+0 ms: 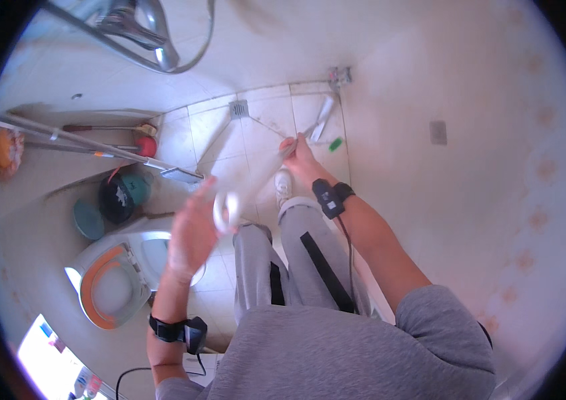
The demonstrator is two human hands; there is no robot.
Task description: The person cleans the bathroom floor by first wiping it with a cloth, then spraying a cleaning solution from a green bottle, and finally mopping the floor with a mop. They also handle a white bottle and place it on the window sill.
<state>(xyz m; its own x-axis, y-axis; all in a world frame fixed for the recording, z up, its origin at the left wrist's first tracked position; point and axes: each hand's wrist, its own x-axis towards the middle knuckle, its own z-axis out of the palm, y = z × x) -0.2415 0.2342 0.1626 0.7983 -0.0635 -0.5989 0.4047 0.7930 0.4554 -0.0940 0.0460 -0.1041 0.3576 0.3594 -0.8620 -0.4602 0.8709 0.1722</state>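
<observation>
Pale walls (pixel 463 193) around a pale tiled floor (pixel 268 110) with a square drain (pixel 239 109), bright light (pixel 46 357) at lower left.

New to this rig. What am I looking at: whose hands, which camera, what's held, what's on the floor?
No robot: these are a person's bare hands, with dark devices strapped on both arms. The one picture comes from a fisheye camera on the person's head, looking down, so straight edges bend. The right hand grips a long pale object, too blurred to identify. The left hand is at a white ring; its grip is unclear. On the tiled floor are a drain and a small green item.
</observation>
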